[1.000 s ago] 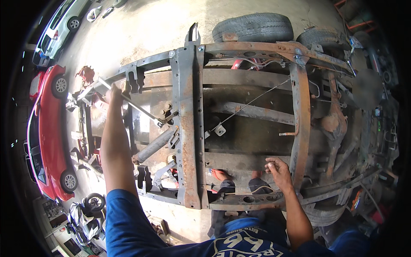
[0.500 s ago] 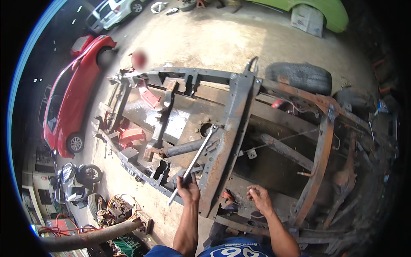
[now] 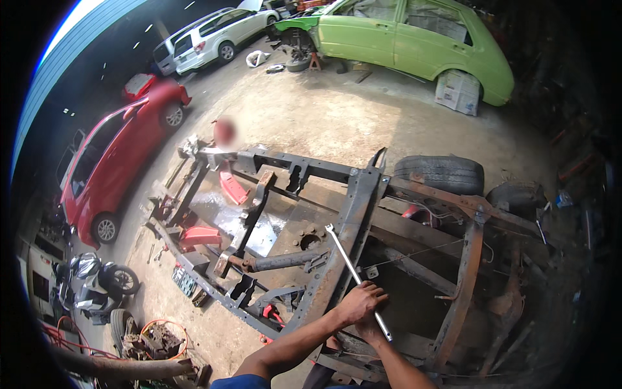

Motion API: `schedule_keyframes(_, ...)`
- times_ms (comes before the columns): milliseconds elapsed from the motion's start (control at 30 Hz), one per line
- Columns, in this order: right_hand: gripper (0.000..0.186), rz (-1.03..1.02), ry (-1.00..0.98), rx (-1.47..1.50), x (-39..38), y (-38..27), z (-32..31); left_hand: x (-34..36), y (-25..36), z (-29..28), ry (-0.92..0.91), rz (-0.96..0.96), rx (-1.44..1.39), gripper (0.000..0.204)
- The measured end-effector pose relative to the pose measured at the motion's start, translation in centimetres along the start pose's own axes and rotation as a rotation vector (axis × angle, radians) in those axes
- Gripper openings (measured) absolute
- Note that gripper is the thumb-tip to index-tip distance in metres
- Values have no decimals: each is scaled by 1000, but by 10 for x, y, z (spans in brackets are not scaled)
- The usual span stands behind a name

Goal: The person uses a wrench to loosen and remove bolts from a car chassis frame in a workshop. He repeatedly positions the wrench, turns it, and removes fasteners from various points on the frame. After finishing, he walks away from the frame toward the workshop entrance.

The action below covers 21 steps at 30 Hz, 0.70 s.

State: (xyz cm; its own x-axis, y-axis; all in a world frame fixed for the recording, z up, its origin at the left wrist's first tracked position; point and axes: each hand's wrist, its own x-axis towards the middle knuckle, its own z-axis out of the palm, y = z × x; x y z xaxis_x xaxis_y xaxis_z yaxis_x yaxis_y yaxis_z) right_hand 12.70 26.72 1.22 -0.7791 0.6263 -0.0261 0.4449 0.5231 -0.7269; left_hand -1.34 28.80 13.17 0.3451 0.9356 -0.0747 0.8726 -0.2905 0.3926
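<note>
The left hand [image 3: 363, 302] had its fingers closed around a long silvery bar [image 3: 343, 254], which passed slantwise over the dark crossmember [image 3: 364, 207] of a rusty vehicle frame [image 3: 468, 279]. The right hand [image 3: 369, 332] was just below, partly hidden behind the left one; whether its fingers also gripped the bar, I could not tell. It was also unclear whether the bar touched the crossmember. The lower edge cut off the blue sleeve [image 3: 241, 382], the upper edge cut the green car [image 3: 363, 39], and the frame's right end was sunk in shadow.
</note>
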Motion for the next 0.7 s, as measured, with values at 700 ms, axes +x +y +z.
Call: schedule_keyframes(700, 42, -29, 757, -10, 27, -60, -500, 187, -336, -200, 1063, -1049, -874, 48)
